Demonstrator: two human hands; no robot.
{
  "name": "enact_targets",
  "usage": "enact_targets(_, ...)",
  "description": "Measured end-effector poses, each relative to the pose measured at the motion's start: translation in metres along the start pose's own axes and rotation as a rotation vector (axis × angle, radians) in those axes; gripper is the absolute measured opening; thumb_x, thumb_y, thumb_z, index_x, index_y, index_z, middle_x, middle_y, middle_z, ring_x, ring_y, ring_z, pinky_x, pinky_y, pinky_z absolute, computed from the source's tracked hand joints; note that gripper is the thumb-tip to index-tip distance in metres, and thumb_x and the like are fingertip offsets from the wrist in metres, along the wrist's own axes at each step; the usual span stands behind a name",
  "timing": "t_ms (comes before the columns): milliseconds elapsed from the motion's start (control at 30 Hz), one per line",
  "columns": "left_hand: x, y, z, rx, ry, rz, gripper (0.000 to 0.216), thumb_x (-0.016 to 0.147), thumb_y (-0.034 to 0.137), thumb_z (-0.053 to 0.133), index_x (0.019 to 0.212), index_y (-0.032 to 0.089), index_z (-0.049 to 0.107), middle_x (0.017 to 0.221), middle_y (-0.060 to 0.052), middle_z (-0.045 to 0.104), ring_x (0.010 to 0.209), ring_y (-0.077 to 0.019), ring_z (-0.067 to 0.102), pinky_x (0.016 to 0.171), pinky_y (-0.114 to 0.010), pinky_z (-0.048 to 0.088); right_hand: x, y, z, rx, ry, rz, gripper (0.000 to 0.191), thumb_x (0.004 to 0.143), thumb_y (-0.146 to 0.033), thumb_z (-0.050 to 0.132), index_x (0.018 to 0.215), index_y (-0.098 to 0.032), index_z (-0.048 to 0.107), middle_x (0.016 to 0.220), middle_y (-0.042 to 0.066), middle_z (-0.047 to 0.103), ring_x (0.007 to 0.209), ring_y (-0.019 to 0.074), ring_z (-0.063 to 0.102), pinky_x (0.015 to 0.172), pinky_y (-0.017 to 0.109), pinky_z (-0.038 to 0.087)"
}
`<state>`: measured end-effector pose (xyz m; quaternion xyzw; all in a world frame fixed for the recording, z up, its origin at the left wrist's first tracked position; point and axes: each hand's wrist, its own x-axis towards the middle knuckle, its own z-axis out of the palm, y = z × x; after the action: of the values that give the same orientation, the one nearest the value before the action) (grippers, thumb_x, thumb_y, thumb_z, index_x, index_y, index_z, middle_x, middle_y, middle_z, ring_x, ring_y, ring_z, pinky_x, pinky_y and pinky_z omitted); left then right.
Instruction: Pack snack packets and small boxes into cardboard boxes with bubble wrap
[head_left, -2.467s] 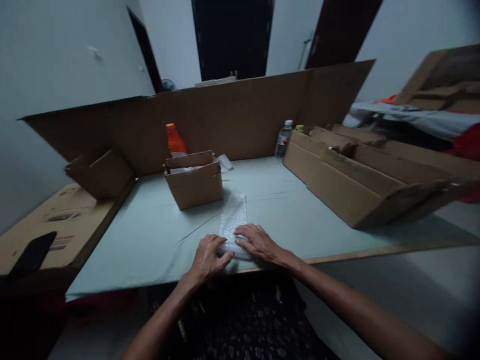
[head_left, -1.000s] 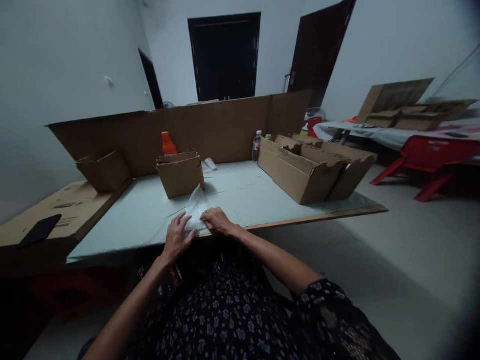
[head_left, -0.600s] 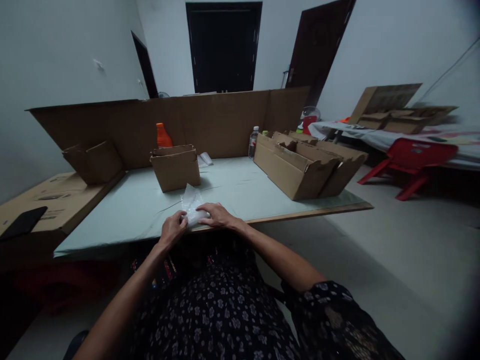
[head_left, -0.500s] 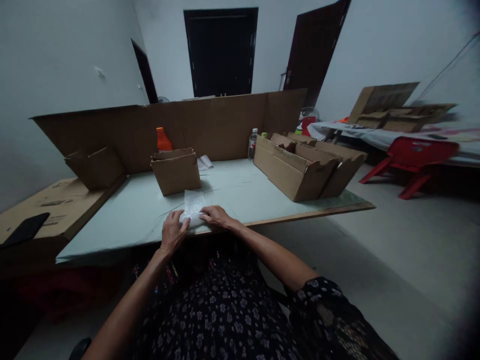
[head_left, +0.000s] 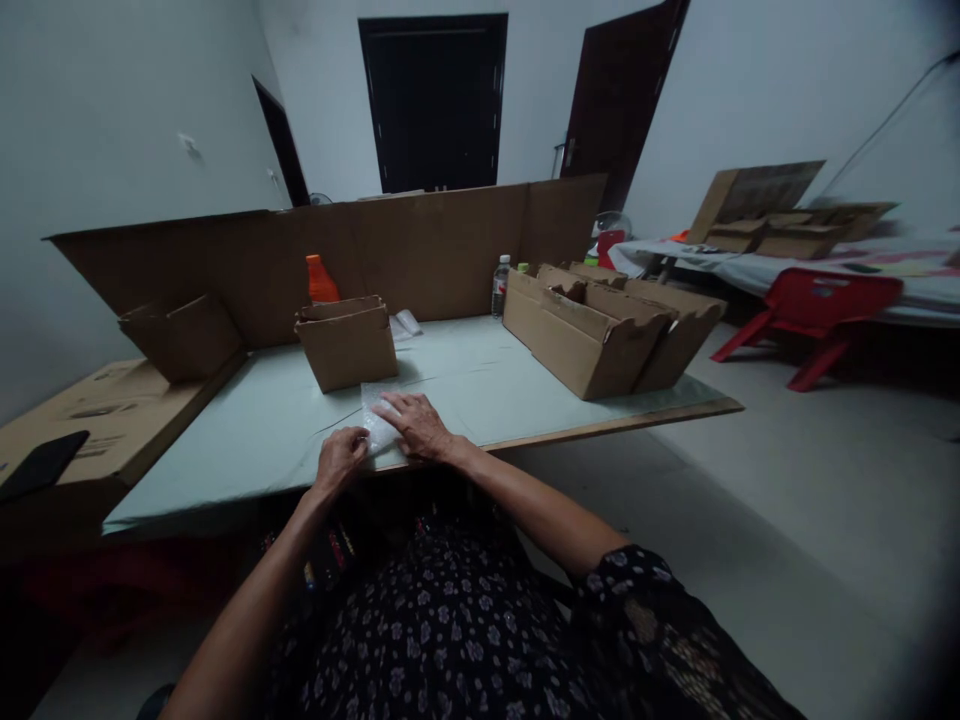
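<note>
A small sheet of bubble wrap [head_left: 377,420] lies at the front edge of the table, beneath and between my hands. My left hand [head_left: 341,460] has its fingers closed on the wrap's near left corner. Across the right part of the wrap rests my right hand [head_left: 417,426], its fingers stretched out and flat. Whether anything is inside the wrap cannot be seen, as my right hand covers part of it. Just beyond the wrap stands a small cardboard box [head_left: 349,345].
Open cardboard boxes [head_left: 577,335] stand on the right of the table [head_left: 465,370], near a water bottle [head_left: 501,285]. An orange bottle [head_left: 321,280] is behind the small box. A tall cardboard panel [head_left: 442,240] lines the back. A phone [head_left: 45,462] lies at left.
My right hand has gone from gripping the rolled wrap's right end to lying flat across it, further forward. The wrap's near part looks flatter. My left hand stays at its left side.
</note>
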<state>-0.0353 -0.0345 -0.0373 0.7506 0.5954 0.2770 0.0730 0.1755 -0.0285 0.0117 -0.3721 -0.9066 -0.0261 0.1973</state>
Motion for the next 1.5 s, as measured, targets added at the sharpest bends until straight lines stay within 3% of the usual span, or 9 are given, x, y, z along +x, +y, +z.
enact_targets(133,0.000,0.002,-0.005,-0.044,-0.019,0.070,0.030,0.094,0.035,0.063,0.118,0.017,0.063,0.123,-0.009,0.064,0.110,-0.0235,0.063,0.094,-0.047,0.053,0.004,0.009,0.010,-0.010,-0.057,0.006,0.047,0.079,-0.011,0.066,0.125,-0.017,0.064,0.130,0.015,0.063,0.125,0.0312,0.051,0.105,0.046,0.033)
enact_targets(233,-0.003,0.004,-0.007,-0.092,-0.026,0.091,0.032,0.092,0.032,0.066,0.119,0.016,0.062,0.123,-0.010,0.064,0.115,-0.0251,0.061,0.097,-0.048,0.052,-0.001,0.014,0.016,0.013,-0.067,0.056,0.032,0.083,-0.016,0.064,0.115,-0.015,0.069,0.117,0.015,0.070,0.114,0.0298,0.059,0.099,0.043,0.038)
enact_targets(500,-0.006,0.011,-0.011,-0.211,-0.099,-0.041,0.030,0.095,0.037,0.062,0.115,0.015,0.064,0.111,-0.006,0.067,0.095,-0.0205,0.067,0.082,-0.040,0.058,-0.013,0.016,0.009,0.139,-0.066,0.172,0.038,0.093,-0.028,0.059,0.129,-0.018,0.063,0.105,0.006,0.075,0.095,0.0210,0.068,0.085,0.031,0.045)
enact_targets(700,0.014,0.014,-0.006,-0.155,-0.055,-0.143,0.032,0.094,0.037,0.062,0.118,0.016,0.062,0.116,-0.008,0.066,0.097,-0.0204,0.066,0.083,-0.041,0.058,-0.018,0.009,0.010,0.115,0.040,0.183,0.048,0.088,-0.029,0.066,0.135,-0.018,0.058,0.145,0.016,0.053,0.130,0.0313,0.048,0.105,0.046,0.034)
enact_targets(900,-0.008,0.020,-0.006,-0.196,0.133,-0.032,0.037,0.089,0.030,0.062,0.124,0.019,0.061,0.130,-0.012,0.060,0.123,-0.0280,0.057,0.104,-0.049,0.047,-0.017,0.011,0.016,0.133,-0.033,0.137,0.030,0.088,-0.025,0.066,0.117,-0.018,0.070,0.120,0.012,0.071,0.116,0.0280,0.058,0.099,0.042,0.037)
enact_targets(1067,-0.025,0.030,-0.012,-0.271,0.072,0.068,0.042,0.082,0.023,0.060,0.124,0.021,0.063,0.124,-0.008,0.068,0.117,-0.0255,0.061,0.103,-0.042,0.048,-0.017,0.007,0.011,0.184,-0.053,0.151,0.026,0.094,-0.027,0.060,0.115,-0.022,0.072,0.107,0.007,0.076,0.104,0.0230,0.064,0.094,0.036,0.039)
enact_targets(1233,-0.005,0.034,-0.010,-0.319,0.019,-0.034,0.023,0.090,0.027,0.062,0.111,0.019,0.068,0.108,-0.006,0.072,0.094,-0.0210,0.068,0.089,-0.039,0.055,-0.030,0.000,0.002,0.163,0.001,0.218,0.043,0.094,-0.030,0.061,0.134,-0.017,0.059,0.131,0.014,0.065,0.117,0.0271,0.057,0.099,0.040,0.038)
enact_targets(1333,0.011,0.038,-0.003,-0.360,0.062,-0.139,0.027,0.092,0.034,0.064,0.112,0.016,0.065,0.113,-0.007,0.068,0.100,-0.0213,0.066,0.091,-0.044,0.054,-0.032,0.000,0.002,0.132,0.014,0.194,0.055,0.087,-0.031,0.069,0.138,-0.018,0.055,0.147,0.016,0.051,0.132,0.0313,0.044,0.107,0.045,0.030)
enact_targets(1500,0.003,0.043,0.004,-0.535,0.222,-0.295,0.035,0.087,0.032,0.068,0.117,0.016,0.062,0.119,-0.010,0.063,0.106,-0.0242,0.062,0.095,-0.046,0.051,-0.022,0.014,0.012,0.178,-0.029,0.222,0.029,0.086,-0.022,0.068,0.115,-0.018,0.069,0.122,0.014,0.068,0.116,0.0290,0.056,0.103,0.044,0.033)
